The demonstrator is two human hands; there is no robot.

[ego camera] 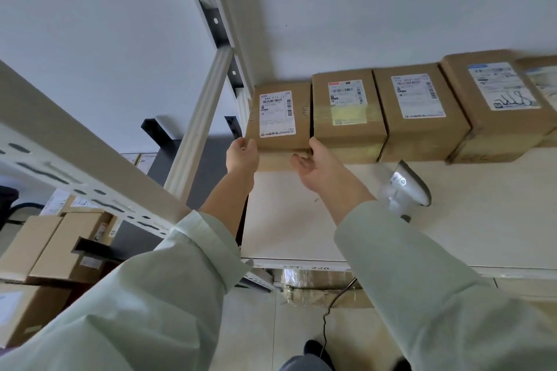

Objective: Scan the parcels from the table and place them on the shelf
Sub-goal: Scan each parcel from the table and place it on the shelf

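Head view, nearest: two pale green sleeves (187, 289) fill the lower frame, both arms reaching up and forward to the shelf board (301, 220).
Cable: a dark cable (327, 319) runs down past the shelf's front edge toward the floor; where it ends I cannot tell.
Scanner: a white handheld scanner (405, 187) lies on the board to the right of the hands, touched by neither.
Left hand: the left hand (242, 156) sits at the near left corner of the leftmost parcel (278, 117), fingers curled onto that corner, so it appears to have hold of the box.
Right hand: the right hand (316, 169) is against the near right corner of the same box, palm turned up, fingers loosely spread; it steadies or pushes rather than clasps.
Parcel place: the box rests on the board at the left end, label up, just beside its neighbour.
Row so far: second parcel (346, 108), third parcel (419, 111) and fourth parcel (488, 99) stand side by side against the wall, with another cut off at the right edge.
Progress: several parcels are shelved; this one is likely being seated in line.
Left to do: brown boxes (60, 247) are stacked at lower left; whether they await scanning I cannot tell.
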